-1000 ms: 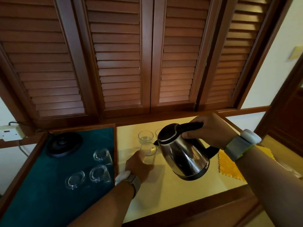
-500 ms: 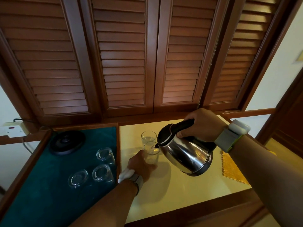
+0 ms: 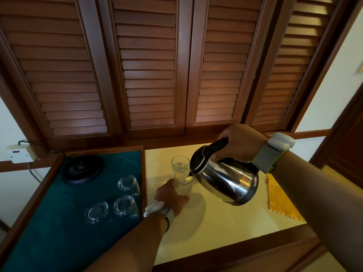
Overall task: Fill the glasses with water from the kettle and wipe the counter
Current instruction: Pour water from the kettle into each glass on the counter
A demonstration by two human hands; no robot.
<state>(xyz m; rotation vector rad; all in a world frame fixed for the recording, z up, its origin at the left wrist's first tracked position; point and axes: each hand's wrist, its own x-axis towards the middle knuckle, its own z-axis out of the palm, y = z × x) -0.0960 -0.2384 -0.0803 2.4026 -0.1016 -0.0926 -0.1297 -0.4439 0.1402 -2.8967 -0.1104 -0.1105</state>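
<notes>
Right hand (image 3: pixel 238 143) is clenched around the black handle of the stainless-steel kettle (image 3: pixel 225 180), which is held off the counter and tilted to the left, spout down. The spout tip sits at the rim of the near glass (image 3: pixel 183 183) — touching or just above it, cannot tell which. Left hand (image 3: pixel 172 195) grasps that same glass from its left and near side, fingers wrapped around the lower wall; the glass stands upright on the cream counter (image 3: pixel 225 228). A stream of water is too faint to make out.

Just behind the held glass stands a second upright glass (image 3: pixel 179 163), with what looks like water in the bottom. Both wrists carry grey bands with white modules.

Surface: the cream counter occupies the right part, edged in dark wood. A yellow cloth (image 3: pixel 282 201) lies on it to the right of the kettle, partly hidden by the right forearm. To the left, a wood-framed tray lined in green felt (image 3: pixel 59 222) holds the round black kettle base (image 3: pixel 82 169) at its far end and three glasses (image 3: pixel 125 206) turned upside down.

Room: brown louvred shutters (image 3: pixel 147 65) fill the wall behind; a white wall socket (image 3: pixel 18 154) with a cord sits at far left.

Count — glasses: two upright, three inverted; kettle: one; cloth: one.
</notes>
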